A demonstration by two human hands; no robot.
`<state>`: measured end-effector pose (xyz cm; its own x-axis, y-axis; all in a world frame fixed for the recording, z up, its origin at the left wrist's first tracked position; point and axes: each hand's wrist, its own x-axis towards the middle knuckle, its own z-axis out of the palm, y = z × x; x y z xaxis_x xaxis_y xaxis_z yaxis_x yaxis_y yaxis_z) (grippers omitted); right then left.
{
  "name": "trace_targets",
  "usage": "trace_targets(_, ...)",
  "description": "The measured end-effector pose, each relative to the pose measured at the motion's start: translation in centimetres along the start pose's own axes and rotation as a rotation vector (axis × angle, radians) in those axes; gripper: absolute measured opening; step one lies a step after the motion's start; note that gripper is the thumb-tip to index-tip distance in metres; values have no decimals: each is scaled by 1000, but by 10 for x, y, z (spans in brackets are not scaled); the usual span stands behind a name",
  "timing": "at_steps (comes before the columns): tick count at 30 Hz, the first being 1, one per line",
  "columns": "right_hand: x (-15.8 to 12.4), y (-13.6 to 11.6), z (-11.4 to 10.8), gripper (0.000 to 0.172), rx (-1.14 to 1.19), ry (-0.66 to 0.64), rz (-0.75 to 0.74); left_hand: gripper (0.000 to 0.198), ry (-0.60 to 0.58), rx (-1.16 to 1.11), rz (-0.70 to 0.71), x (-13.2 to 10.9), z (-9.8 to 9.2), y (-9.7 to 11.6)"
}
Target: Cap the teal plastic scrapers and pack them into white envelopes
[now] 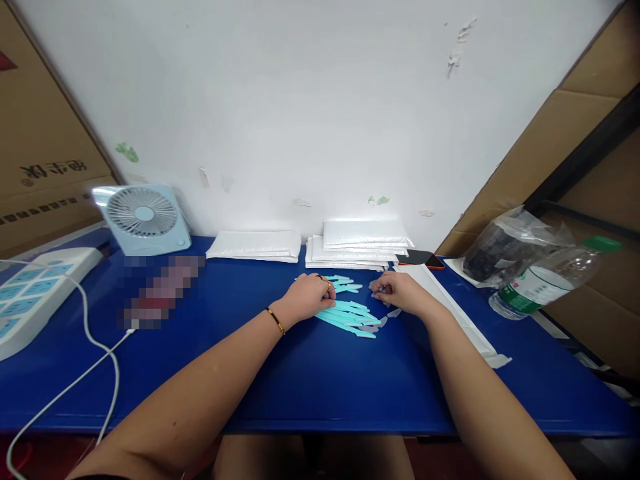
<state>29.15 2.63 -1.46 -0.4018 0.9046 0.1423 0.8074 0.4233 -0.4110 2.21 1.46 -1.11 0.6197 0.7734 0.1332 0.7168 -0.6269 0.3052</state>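
Observation:
Several turquoise eyebrow razors [350,313] lie fanned out on the blue table, blades toward the right. My left hand [313,297] rests over their handle ends with its fingers curled closed; whatever sits under the fingertips is hidden. Small clear blade caps [395,313] lie loose beside the razor tips. Just right of the razors, my right hand [397,292] is closed in a pinch on a small clear cap [373,285], partly covered by the fingers.
White padded mailers [365,235] are stacked by the wall, more [255,245] to their left. One long mailer [457,313] lies under my right forearm. A phone [420,259], bottle [545,287], fan [145,217], power strip [45,287] and white cable [85,320] surround the work.

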Motion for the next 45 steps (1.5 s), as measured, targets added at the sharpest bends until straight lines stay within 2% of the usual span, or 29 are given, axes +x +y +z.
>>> trace_targets(7,6,-13,5,10,-159,25,-1,12,25,34,-39,-1,0,2)
trace_targets(9,4,-15,4,9,-75,39,16,13,46,28,-27,0,0,1)
trace_targets(13,-1,-15,-2,10,256,71,33,16,111,-21,-59,1,-3,-5)
trace_targets(18,-6,-15,-9,20,482,-19,72,14,138,-111,-154,2,-4,-15)
trace_targets(25,-4,-21,-6,26,519,-14,57,14,135,-140,-164,2,-4,-17)
trace_targets(31,-6,-22,-8,23,424,65,6,13,145,-130,-166,2,-5,-16)
trace_targets(37,-3,-33,3,22,461,-11,-27,14,145,-69,-112,5,1,-16)
trace_targets(39,0,-35,9,22,450,-8,-33,14,155,-40,-123,5,-4,-12)
trace_targets(41,4,-34,12,21,412,25,-30,14,221,-78,-152,0,-15,0)
trace_targets(43,5,-28,10,20,331,92,-39,37,259,-272,-119,-11,-31,22)
trace_targets(44,5,-23,7,20,278,135,-46,51,186,-461,-49,-20,-39,35)
trace_targets(45,4,-19,2,19,224,172,-50,60,-13,-689,60,-30,-44,50)
